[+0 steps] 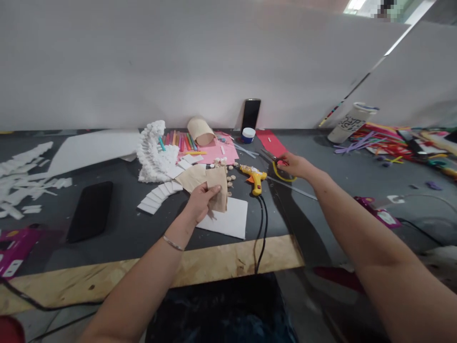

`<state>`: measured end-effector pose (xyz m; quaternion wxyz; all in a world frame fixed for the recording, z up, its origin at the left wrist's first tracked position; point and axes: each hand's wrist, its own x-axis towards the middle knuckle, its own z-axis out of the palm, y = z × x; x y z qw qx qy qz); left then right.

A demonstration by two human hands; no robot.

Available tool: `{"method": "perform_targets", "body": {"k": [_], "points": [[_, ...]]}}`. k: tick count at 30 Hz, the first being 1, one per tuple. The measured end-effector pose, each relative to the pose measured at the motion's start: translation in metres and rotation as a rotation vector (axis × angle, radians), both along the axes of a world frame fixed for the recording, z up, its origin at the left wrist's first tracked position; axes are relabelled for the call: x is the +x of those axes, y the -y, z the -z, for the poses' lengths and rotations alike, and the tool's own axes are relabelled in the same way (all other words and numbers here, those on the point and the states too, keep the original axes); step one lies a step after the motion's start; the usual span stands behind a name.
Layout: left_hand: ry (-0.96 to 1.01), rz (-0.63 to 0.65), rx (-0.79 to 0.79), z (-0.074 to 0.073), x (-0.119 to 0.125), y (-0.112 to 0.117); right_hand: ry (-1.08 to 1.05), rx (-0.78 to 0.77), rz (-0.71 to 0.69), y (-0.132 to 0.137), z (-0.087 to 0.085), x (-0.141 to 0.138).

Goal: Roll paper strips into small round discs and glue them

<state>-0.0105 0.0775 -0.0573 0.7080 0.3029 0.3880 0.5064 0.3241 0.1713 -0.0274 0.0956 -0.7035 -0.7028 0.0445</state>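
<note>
My left hand (202,200) is closed on a tan piece of paper (218,188), holding it upright above a white sheet (230,220) on the dark table. My right hand (294,165) reaches far right and grips the yellow-handled scissors (276,166) that lie on the table beside a red sheet (270,141). A yellow glue gun (254,177) with a black cord lies between my two hands. Small round wooden pieces (230,180) are scattered near the tan paper.
A white foam stack (154,152), white cut strips (21,181), a pink sheet with coloured pens (210,150), a tan paper roll (200,131), two phones (250,114) (91,209), a white cup (350,123) and coloured craft scraps (400,143) crowd the table. A wooden edge (214,262) runs along the front.
</note>
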Motion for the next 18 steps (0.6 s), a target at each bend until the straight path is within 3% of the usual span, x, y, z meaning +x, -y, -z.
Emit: {"method": "perform_targets", "body": {"k": [4, 6, 9, 11, 14, 18], "points": [[0.102, -0.112, -0.010, -0.002, -0.001, -0.002, -0.003, 0.072, -0.068, 0.028, -0.018, -0.047], [0.154, -0.172, -0.008, -0.004, 0.000, -0.001, -0.207, 0.108, -0.206, 0.050, -0.021, -0.086], [0.178, -0.179, -0.009, -0.006, 0.002, 0.001, -0.496, -0.065, -0.460, 0.079, -0.012, -0.143], [0.181, -0.177, 0.007, -0.005, 0.003, 0.002, -0.522, -0.122, -0.489, 0.087, -0.001, -0.167], [0.164, -0.252, 0.043, -0.003, -0.002, -0.001, -0.573, -0.175, -0.472, 0.085, 0.012, -0.174], [0.055, -0.362, 0.019, 0.001, -0.014, -0.009, -0.717, -0.346, -0.499, 0.074, 0.019, -0.152]]}}
